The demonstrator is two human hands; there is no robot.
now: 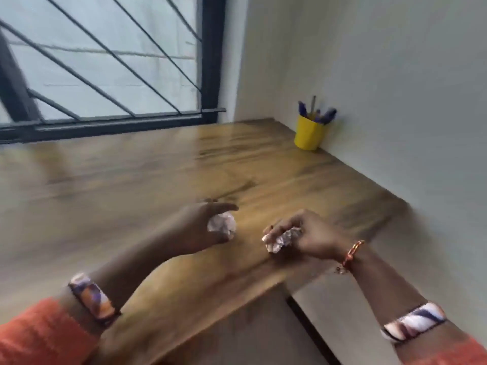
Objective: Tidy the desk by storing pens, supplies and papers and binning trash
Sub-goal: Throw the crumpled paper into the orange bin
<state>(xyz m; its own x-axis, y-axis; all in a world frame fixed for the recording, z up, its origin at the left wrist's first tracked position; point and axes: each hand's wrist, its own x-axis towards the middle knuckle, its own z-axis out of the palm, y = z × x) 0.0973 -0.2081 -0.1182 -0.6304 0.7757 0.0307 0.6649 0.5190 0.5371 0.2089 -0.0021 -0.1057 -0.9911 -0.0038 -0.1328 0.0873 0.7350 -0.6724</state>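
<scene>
Two paper balls (222, 224) unbinned: left hand (200, 225) cups one, right hand (305, 237) fingers (280, 227) curl round another (280, 239); pens (317, 114) (already stored) in yellow cup (308, 137).

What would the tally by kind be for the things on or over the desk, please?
Crumpled paper balls: 2, one in the left hand, one in the right hand
Yellow pen cup: 1
Pens: blurred, uncountable
Total: 3, without pens

The desk (158, 167) is wood-grained with a glossy, smooth top. Two crumpled paper balls (222, 224) (280, 239) look rough and creased (whitish, slightly shiny). The far-right yellow cup (308, 135) looks smooth. Window bars (105, 48) look like dark metal; the wall (395, 75) is matt.
</scene>
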